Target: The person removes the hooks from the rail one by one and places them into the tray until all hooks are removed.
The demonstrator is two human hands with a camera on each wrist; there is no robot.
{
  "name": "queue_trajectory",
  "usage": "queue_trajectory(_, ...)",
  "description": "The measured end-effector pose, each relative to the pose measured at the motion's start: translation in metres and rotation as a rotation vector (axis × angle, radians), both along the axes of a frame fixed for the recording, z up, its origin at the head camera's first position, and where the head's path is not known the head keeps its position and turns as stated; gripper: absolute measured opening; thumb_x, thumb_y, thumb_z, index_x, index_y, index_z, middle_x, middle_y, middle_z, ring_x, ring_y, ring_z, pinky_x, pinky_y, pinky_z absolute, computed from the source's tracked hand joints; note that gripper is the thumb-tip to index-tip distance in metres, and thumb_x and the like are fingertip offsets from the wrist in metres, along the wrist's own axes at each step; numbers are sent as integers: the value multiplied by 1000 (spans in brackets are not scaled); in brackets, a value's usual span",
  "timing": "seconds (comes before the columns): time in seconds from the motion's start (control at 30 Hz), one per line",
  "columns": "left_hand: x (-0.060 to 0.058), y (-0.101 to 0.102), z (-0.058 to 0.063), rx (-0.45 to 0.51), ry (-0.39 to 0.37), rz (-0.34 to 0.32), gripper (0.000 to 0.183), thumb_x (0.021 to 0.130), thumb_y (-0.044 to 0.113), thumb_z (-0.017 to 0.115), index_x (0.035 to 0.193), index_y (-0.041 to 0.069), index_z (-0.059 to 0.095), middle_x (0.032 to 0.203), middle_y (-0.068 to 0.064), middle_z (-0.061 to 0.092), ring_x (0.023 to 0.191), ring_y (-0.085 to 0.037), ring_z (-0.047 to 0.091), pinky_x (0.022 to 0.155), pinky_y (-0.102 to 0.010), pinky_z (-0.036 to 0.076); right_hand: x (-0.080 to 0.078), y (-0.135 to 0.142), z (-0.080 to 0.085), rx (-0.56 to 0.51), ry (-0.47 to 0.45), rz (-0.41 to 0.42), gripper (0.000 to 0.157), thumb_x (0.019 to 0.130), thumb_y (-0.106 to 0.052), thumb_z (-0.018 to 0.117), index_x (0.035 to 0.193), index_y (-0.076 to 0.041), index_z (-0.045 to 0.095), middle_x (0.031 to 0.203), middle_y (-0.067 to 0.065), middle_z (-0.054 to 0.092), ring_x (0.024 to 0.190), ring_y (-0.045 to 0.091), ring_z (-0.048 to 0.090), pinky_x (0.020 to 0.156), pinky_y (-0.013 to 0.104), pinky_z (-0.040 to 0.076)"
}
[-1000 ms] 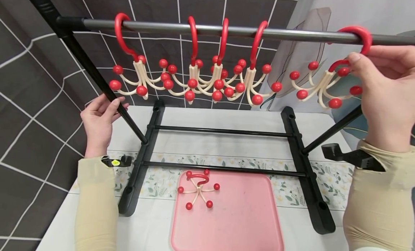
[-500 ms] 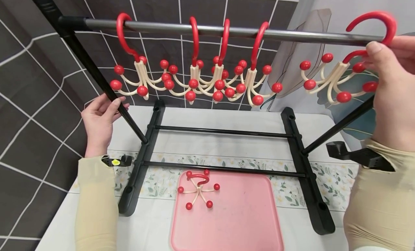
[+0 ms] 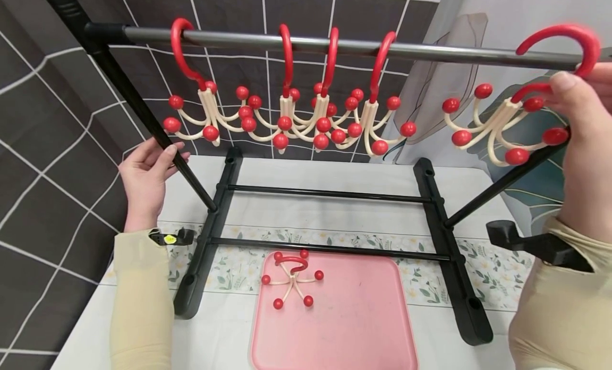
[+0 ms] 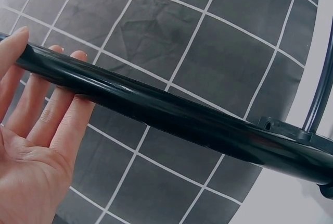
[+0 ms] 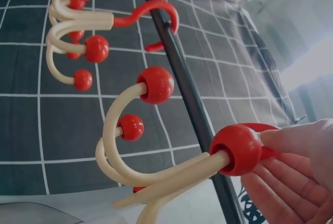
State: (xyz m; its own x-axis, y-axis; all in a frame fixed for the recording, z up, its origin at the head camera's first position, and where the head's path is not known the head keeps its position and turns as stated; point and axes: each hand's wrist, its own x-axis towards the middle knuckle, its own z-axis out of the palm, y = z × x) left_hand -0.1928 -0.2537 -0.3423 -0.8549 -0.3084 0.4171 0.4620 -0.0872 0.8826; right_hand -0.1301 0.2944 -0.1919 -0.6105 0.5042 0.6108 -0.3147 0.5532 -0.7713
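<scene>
A red hook hanger (image 3: 502, 115) with cream curved arms and red ball tips is in my right hand (image 3: 590, 131), pinched by its hook between thumb and fingers. Its hook's open end is at the upper edge of the grey rail (image 3: 459, 53) in the head view; contact with the rail is unclear. My left hand (image 3: 145, 181) grips the black rack's left post (image 3: 136, 107), thumb on the near side and fingers behind, as the left wrist view (image 4: 52, 130) also shows. Several similar hangers (image 3: 208, 102) hang along the rail.
Below the rack, a pink tray (image 3: 354, 317) lies on the white table, bearing one more hanger (image 3: 293, 278). Two black feet (image 3: 454, 253) and thin crossbars (image 3: 330, 193) form the rack's base. Dark gridded cloth stands behind and at left.
My right hand has lifted the rightmost hanger's hook up from around the rail and moved it to the right, then slightly down. The left hand stays on the post.
</scene>
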Motion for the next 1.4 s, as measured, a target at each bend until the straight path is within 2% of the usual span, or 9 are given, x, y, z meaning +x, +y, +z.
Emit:
queue_trajectory(0.23,0,-1,1,-6,-14,4,36,91,4,76,127,2,71,111,-17,73,88,-21,76,85,-28,58,17,-4,-13,17,-15,-17,29,98,-22,72,126,-15,71,122,3,71,106,13,67,99,24,46)
queue_trajectory(0.4,0,-1,0,0,-8,-2,37,92,3,75,128,2,70,110,-17,73,88,-21,76,85,-28,58,31,-3,-25,24,-63,-46,30,96,-22,74,125,-15,72,118,2,72,102,11,67,87,20,51)
queue_trajectory(0.67,1,-1,0,11,0,-8,36,92,4,76,127,0,70,109,-18,73,87,-22,76,85,-29,58,54,-8,-43,37,-105,-31,31,92,-15,78,121,-5,74,113,2,75,89,7,70,75,13,52)
queue_trajectory(0.9,-1,0,0,25,-3,-5,37,91,2,76,127,0,70,109,-18,73,87,-23,76,85,-29,58,65,-16,-62,41,-26,194,32,83,8,80,113,13,70,105,8,76,74,6,71,70,12,54)
queue_trajectory(0.97,-1,1,0,32,3,-7,36,90,2,76,126,-2,70,109,-19,73,86,-23,76,84,-29,59,67,-18,-67,126,-29,234,30,83,9,80,110,14,71,101,4,76,73,4,70,70,12,53)
queue_trajectory(1.0,-2,1,0,34,5,-8,36,90,2,77,126,-2,70,109,-19,73,86,-23,76,84,-29,59,68,-19,-70,131,-23,271,29,81,11,80,108,15,71,98,5,76,70,5,70,69,12,54)
queue_trajectory(1.13,-2,0,0,35,5,-4,37,90,2,77,126,-4,69,108,-19,73,85,-23,76,83,-29,59,69,-25,-80,228,-82,342,25,78,13,82,102,11,74,90,0,75,63,5,67,59,11,52)
queue_trajectory(1.23,-2,0,-1,40,4,-5,37,90,2,77,126,-4,69,108,-19,73,85,-23,76,83,-29,59,69,-29,-91,239,-129,402,29,74,16,84,100,7,76,89,1,76,66,6,69,54,13,51)
queue_trajectory(1.4,-2,0,0,46,9,-10,36,90,3,77,125,-2,70,108,-19,73,85,-24,76,83,-30,59,66,-36,-112,221,-206,539,32,72,20,83,99,5,76,90,3,75,73,8,73,63,16,57)
